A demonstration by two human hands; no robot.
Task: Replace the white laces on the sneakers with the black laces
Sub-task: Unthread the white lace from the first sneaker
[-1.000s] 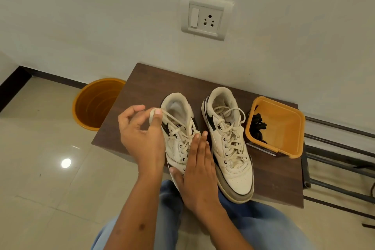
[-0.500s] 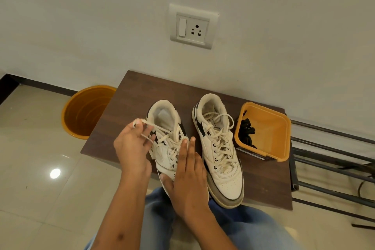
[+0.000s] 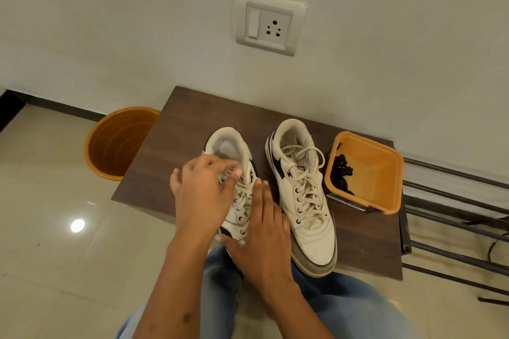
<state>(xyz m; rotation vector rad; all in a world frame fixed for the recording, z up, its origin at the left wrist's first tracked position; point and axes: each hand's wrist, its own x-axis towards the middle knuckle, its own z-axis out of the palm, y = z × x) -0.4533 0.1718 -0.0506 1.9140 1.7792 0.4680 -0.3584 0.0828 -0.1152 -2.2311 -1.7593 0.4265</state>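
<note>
Two white sneakers with black trim stand side by side on a dark wooden table [image 3: 190, 118]. My left hand [image 3: 201, 192] hovers over the upper eyelets of the left sneaker [image 3: 228, 143], thumb and fingertips pinching its loosened white lace [image 3: 243, 192]; motion blur hides the exact grip. With straight fingers, my right hand [image 3: 261, 239] lies flat on that shoe's toe and right side. The right sneaker [image 3: 314, 231] is fully laced in white. The black laces [image 3: 341, 170] lie bunched in an orange square container [image 3: 385, 173] at the right.
An orange bin [image 3: 118, 143] stands on the tiled floor left of the table. A dark metal rack [image 3: 454, 228] runs along the right. The wall with a socket plate [image 3: 268, 26] is just behind the table. My knees in blue jeans are below the table's near edge.
My left hand, which held the lace end out to the left, has come back over the left sneaker's laces. My right hand stays flat on that shoe.
</note>
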